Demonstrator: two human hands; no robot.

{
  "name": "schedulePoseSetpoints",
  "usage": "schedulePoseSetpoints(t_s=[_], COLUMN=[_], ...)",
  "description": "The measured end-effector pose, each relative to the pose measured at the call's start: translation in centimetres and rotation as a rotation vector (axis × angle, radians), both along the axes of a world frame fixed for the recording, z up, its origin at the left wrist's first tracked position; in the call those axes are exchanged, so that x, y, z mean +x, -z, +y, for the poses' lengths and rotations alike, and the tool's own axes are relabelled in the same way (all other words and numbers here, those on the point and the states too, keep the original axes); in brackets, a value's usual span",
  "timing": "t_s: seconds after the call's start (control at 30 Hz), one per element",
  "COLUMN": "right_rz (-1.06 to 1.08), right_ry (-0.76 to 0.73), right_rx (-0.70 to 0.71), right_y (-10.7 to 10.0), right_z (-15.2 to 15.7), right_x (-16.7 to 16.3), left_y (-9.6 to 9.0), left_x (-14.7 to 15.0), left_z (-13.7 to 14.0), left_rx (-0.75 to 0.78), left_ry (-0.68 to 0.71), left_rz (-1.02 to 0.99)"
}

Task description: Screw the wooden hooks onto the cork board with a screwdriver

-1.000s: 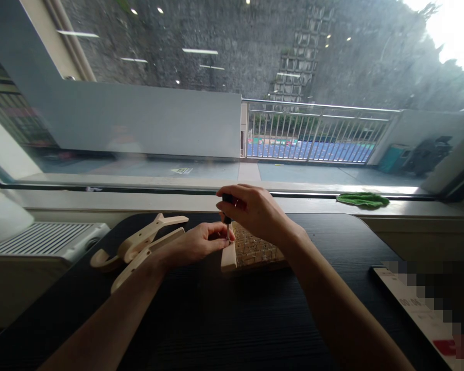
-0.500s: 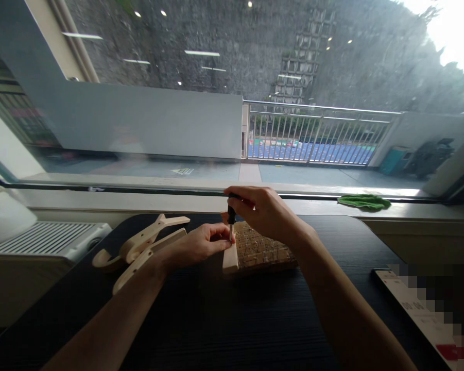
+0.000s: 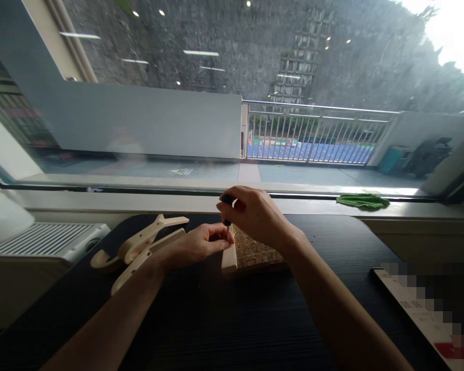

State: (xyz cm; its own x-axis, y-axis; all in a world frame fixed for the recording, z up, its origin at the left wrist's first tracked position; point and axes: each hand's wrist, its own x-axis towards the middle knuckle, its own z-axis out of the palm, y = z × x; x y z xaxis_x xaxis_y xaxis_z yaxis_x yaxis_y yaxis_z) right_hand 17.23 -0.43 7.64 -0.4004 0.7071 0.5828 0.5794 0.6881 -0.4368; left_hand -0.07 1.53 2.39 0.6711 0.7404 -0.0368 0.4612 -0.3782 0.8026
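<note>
Here the right hand (image 3: 251, 208) curls closed round the screwdriver (image 3: 227, 222), upright over the wooden strip (image 3: 229, 259) on the black table (image 3: 332, 288). Left hand (image 3: 201, 243) nearly pinches at the tip, its hold unclear. Light, stiff tool, likely; handle's the grip.

Head-worn view, forward and down

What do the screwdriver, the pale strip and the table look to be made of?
Screwdriver: handle probably plastic, from its plain black look; its thin shaft is likely metal, from the grey glint. Pale strip: wood by its light tan colour, seemingly unvarnished, given its matt face. Table: black top with fine grain lines and a soft sheen, perhaps laminate or stained wood.
</note>
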Motion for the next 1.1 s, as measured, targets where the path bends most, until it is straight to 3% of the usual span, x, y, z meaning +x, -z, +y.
schedulePoseSetpoints(t_s=[0.47,0.8,1.1], right_rz=[-0.016,-0.023,-0.065], right_ry=[-0.075,0.047,-0.035], right_rx=[-0.044,0.043,0.001], right_y=[-0.9,-0.2,-0.9], right_z=[-0.6,0.3,-0.6], right_x=[1.0,0.9,0.6], left_y=[-0.3,-0.4,-0.3], left_x=[0.1,0.1,0.1], left_z=[-0.2,-0.2,-0.1], left_rx=[0.001,0.015,-0.002], left_ry=[-0.005,-0.005,0.000], left_rz=[-0.002,0.006,-0.009])
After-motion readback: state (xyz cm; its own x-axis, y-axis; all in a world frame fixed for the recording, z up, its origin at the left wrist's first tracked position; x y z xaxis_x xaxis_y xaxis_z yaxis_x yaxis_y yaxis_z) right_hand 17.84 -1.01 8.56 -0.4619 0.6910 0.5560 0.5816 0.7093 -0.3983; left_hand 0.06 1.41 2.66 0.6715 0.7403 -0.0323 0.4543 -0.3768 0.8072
